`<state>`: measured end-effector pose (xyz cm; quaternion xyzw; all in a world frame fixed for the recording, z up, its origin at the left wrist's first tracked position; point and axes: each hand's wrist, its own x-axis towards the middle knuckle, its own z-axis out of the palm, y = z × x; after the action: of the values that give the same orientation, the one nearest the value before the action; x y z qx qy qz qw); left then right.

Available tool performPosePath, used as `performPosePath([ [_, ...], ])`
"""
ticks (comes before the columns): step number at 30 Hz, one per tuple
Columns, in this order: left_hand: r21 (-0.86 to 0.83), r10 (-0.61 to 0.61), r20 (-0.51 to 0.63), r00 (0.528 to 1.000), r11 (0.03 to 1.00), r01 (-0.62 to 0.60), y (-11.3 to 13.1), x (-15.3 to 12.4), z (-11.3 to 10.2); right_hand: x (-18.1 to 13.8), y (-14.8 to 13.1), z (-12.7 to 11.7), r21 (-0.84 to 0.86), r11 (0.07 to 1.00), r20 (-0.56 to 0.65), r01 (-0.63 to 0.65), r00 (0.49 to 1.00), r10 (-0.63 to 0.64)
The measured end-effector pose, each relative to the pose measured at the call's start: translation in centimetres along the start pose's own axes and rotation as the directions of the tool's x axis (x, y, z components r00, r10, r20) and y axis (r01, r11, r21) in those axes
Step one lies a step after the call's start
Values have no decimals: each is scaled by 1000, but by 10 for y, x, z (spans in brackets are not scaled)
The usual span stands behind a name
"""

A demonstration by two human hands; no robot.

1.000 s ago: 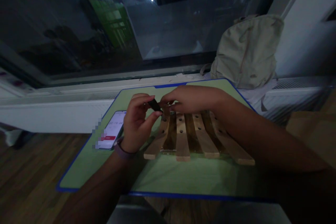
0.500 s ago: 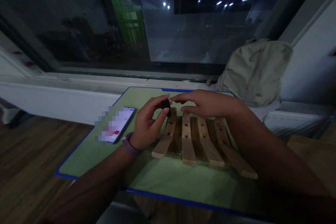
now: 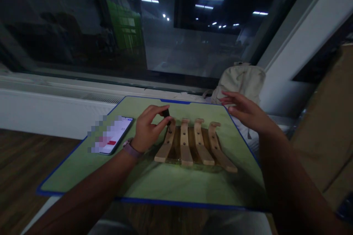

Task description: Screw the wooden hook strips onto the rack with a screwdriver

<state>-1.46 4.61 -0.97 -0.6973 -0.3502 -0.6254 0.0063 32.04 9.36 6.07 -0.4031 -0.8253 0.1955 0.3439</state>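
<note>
My left hand (image 3: 147, 128) pinches a small black piece (image 3: 166, 113) between thumb and fingers, just above the top end of the leftmost slat. That piece is mostly hidden by the fingers, so its exact form is unclear. Four pale wooden slats with drilled holes (image 3: 184, 143) lie side by side on a dark backing, on a green mat with a blue border (image 3: 176, 187). My right hand (image 3: 245, 110) hangs open, fingers apart, over the mat's far right corner, touching nothing. A dark band (image 3: 131, 150) circles my left wrist.
A smartphone (image 3: 111, 136) with a pixelated screen lies on the mat, left of my left hand. A beige backpack (image 3: 239, 82) stands behind the mat's far right corner. A white radiator (image 3: 49, 108) runs below a dark window (image 3: 165, 36). Cardboard (image 3: 325, 117) stands at the right.
My right hand has drawn away from the black piece and slats, moving right and opening. My left hand keeps the black piece. The whole view has shifted as my head turned.
</note>
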Motion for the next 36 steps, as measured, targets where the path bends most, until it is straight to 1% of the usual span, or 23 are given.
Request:
performPosePath([
  [1,-15,-29,-13,999,999,29,-1,1,1,-10,13,0,35,998,10,-59,998,58],
  [3,-79,-95,-13,995,992,94,-3,2,2,-27,34,2,57,983,82,-175,982,170],
  [5,-133,-127,28,991,983,130,-3,3,4,-35,45,10,79,958,228,-275,941,252],
  [6,-141,-124,54,991,981,130,-2,3,4,-37,47,16,109,944,283,-312,920,272],
  [8,-124,-100,92,991,986,111,-1,4,5,-36,47,31,163,920,352,-357,892,284],
  [11,-121,-98,98,990,987,109,-3,4,7,-33,43,53,229,896,408,-380,874,266],
  [14,-186,-164,56,985,967,172,-10,-2,11,-34,43,65,286,857,437,-428,854,281],
  [17,-250,-263,56,963,930,269,-16,-12,11,-39,45,70,305,823,443,-479,836,323],
  [21,-251,-248,55,967,934,254,-13,-22,2,-42,48,75,341,750,445,-567,800,402],
  [24,-249,-244,57,968,936,251,-7,-23,-2,-42,48,76,368,712,484,-598,777,403],
  [27,-294,-265,97,959,913,282,-4,-22,-1,-42,45,74,361,732,483,-578,787,383],
  [30,-351,-266,111,958,891,288,-3,-20,1,-43,42,72,323,744,470,-585,781,411],
  [33,-409,-205,147,968,878,248,-4,-17,2,-43,42,71,284,765,474,-578,778,411],
  [34,-424,-178,147,973,877,225,-6,-16,2,-43,43,71,283,771,479,-571,780,403],
  [36,-448,-141,113,984,876,177,-9,-14,2,-43,45,71,288,778,486,-559,785,384],
])
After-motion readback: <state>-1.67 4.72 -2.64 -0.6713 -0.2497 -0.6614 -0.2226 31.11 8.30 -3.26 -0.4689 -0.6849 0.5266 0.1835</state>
